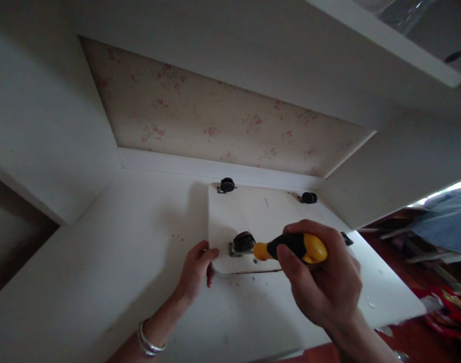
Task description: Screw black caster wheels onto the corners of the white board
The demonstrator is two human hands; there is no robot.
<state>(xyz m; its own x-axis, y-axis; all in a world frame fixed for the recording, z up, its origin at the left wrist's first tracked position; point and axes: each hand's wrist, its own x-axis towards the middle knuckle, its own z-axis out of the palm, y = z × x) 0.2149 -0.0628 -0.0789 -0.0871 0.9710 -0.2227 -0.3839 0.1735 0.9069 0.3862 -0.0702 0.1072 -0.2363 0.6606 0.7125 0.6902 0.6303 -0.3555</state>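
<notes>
A white board with rounded corners lies on the white desk top, casters up. My left hand grips its near left corner, thumb on top and fingers at the edge. My right hand is wrapped round the yellow and black handle of a screwdriver. The screwdriver points left at the near left caster and its metal plate; I cannot tell whether the tip sits in a screw. Two more black casters, the far left one and the far right one, stand along the back edge. A fourth is partly hidden behind my right hand.
White panels enclose the desk top on the left, right and above. Floral wallpaper covers the back. At the right, beyond the desk edge, are a reddish floor, blue cloth and a red bag.
</notes>
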